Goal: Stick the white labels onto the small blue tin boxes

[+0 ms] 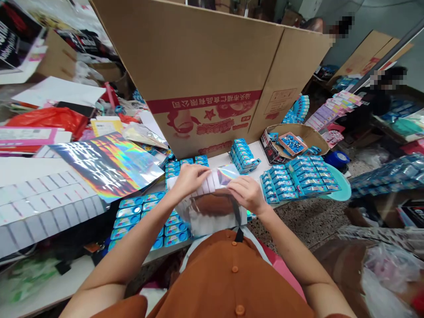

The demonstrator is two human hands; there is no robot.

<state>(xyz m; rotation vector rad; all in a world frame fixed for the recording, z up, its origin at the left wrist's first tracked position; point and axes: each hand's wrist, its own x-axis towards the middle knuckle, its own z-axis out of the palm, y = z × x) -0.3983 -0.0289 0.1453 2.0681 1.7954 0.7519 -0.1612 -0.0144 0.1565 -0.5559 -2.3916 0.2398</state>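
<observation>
My left hand (189, 180) and my right hand (245, 194) hold a folded white paper strip (208, 184) between them above the table. A small holographic foil sheet (227, 175) sits against the strip's right end, under my right fingers. A translucent white plastic bag (212, 221) hangs below my hands, partly hiding the table. Rows of small blue boxes (145, 218) lie to the left of the bag, and more stacked blue boxes (291, 181) stand to the right.
A large upright cardboard carton (195, 57) stands behind the table. A large holographic sheet (109, 165) and printed white sheets (43, 203) lie at left. A round cardboard tray (298, 139) holds a small box of blue items. A person's arm and other stock are at right.
</observation>
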